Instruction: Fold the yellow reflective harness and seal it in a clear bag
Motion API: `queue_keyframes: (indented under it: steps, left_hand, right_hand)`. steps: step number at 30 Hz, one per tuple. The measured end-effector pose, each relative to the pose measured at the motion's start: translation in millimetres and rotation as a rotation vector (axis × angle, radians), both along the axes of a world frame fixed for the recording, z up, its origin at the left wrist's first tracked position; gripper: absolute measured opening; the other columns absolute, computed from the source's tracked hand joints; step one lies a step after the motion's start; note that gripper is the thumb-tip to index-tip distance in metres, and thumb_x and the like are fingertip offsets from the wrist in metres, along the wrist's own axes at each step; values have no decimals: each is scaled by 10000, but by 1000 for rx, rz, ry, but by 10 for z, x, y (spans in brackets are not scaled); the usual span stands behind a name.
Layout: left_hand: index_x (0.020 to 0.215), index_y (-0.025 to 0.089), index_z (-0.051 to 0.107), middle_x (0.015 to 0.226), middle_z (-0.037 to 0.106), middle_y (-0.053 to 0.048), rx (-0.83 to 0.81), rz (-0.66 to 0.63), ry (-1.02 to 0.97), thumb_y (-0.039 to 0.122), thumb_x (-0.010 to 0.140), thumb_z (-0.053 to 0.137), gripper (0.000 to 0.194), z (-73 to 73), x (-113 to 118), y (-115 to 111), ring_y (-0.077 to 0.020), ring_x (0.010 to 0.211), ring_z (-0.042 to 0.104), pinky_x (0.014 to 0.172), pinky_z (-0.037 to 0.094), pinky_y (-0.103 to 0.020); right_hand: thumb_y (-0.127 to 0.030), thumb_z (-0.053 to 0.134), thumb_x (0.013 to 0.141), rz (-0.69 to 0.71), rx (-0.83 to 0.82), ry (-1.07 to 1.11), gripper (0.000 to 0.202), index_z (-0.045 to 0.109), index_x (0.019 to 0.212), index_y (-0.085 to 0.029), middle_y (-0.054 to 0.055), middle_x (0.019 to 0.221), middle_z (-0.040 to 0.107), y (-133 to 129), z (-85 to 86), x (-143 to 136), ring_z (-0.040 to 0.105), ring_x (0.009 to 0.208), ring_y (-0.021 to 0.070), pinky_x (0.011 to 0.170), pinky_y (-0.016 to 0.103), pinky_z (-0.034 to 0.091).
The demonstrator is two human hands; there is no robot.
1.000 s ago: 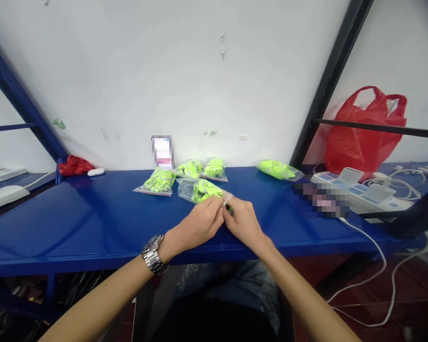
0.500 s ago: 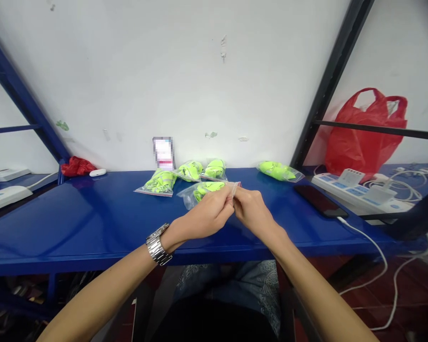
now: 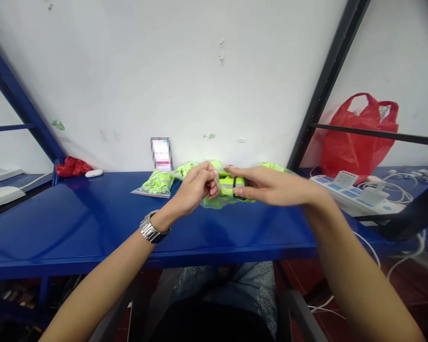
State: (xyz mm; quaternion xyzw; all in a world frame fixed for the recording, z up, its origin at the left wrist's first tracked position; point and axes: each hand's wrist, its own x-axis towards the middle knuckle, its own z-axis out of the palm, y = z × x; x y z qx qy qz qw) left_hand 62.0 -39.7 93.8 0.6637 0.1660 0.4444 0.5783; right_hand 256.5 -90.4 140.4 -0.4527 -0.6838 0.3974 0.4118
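My left hand (image 3: 199, 186) is closed, its fingers pinching the side of a clear plastic bag (image 3: 214, 203). Partly out of that bag sticks a folded neon-yellow reflective strap (image 3: 227, 186) with a grey stripe and a black band or buckle. My right hand (image 3: 271, 184) grips the strap's right end at the black part, thumb on the near side and fingers on the far side. To the left lies another bagged yellow strap (image 3: 158, 182). More bagged straps are partly hidden behind my hands, including one yellow bundle (image 3: 273, 166) behind my right hand.
A phone with a blurred screen (image 3: 161, 153) leans against the wall on the blue table (image 3: 92, 218). A red bundle (image 3: 73, 166) and a white case (image 3: 93, 173) lie at left. Right of the black post stand a red plastic bag (image 3: 358, 137) and white power strips (image 3: 360, 194) with cables.
The hands, which were together at the bag's edge, have come apart. My right hand has moved right and now holds the yellow strap at the bag's mouth. The view has shifted slightly.
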Motion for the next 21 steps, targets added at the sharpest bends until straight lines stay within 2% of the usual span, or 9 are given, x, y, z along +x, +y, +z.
queue_keyframes:
  steps: [2, 5, 6, 7, 11, 13, 15, 17, 21]
  left_hand:
    - [703, 192, 387, 588, 373, 62, -77, -48, -23, 172, 819, 466, 142, 18, 1, -8, -60, 474, 408, 472, 347, -213]
    - [676, 185, 386, 580, 370, 59, -175, -102, -50, 169, 831, 478, 181, -12, -23, -18, -50, 449, 386, 452, 338, -205]
    - [667, 181, 387, 577, 371, 58, -200, -115, -61, 169, 836, 481, 194, -25, -37, -17, -47, 441, 378, 446, 331, -202]
    - [660, 177, 388, 575, 372, 57, -222, -125, -70, 167, 840, 483, 203, -38, -51, -15, -44, 437, 372, 442, 324, -198]
    - [646, 171, 378, 580, 365, 53, -283, -126, -72, 163, 851, 480, 229, -86, -76, -2, -40, 441, 350, 441, 313, -190]
    - [641, 174, 363, 579, 353, 52, -305, -108, -82, 172, 852, 483, 243, -112, -62, 2, -42, 447, 334, 438, 303, -187]
    - [637, 174, 358, 578, 347, 51, -315, -81, -107, 193, 853, 496, 256, -135, -42, 7, -43, 451, 315, 432, 286, -183]
    - [633, 173, 362, 576, 347, 50, -312, -57, -125, 206, 850, 512, 266, -144, -31, 13, -44, 454, 309, 427, 272, -179]
    - [617, 171, 362, 560, 344, 52, -302, -47, -111, 151, 837, 501, 261, -106, -21, 0, -43, 447, 324, 435, 278, -176]
  right_hand:
    - [-85, 697, 690, -53, -65, 104, 246, 758, 925, -125, -41, 593, 643, 73, 120, 88, 550, 585, 116, 609, 223, 447]
    - [-124, 626, 745, -211, 55, 205, 169, 746, 863, -110, -54, 537, 589, 215, 199, 203, 549, 577, 107, 594, 219, 450]
    - [-127, 633, 733, -210, 73, 181, 169, 743, 859, -103, -61, 520, 571, 249, 208, 214, 537, 562, 102, 577, 215, 440]
    - [-127, 659, 705, -151, 54, 111, 178, 741, 860, -97, -67, 508, 558, 272, 211, 204, 520, 544, 99, 556, 212, 425]
    - [-146, 746, 617, 326, -74, -369, 265, 751, 880, -118, -96, 474, 496, 303, 180, -7, 391, 473, 72, 470, 194, 310]
    - [-174, 723, 667, 381, 34, -536, 157, 749, 821, -153, -110, 447, 402, 324, 135, -143, 304, 466, 63, 454, 197, 245]
    - [-207, 701, 721, 287, 188, -651, 43, 708, 689, -179, -103, 447, 309, 360, 73, -246, 231, 479, 68, 454, 213, 207]
    - [-233, 710, 735, 148, 284, -755, 185, 629, 574, -192, -89, 463, 264, 396, -1, -301, 191, 500, 78, 464, 234, 193]
    - [-193, 705, 728, -23, 296, -895, 212, 583, 555, -201, -59, 483, 307, 386, -139, -315, 238, 496, 91, 491, 266, 201]
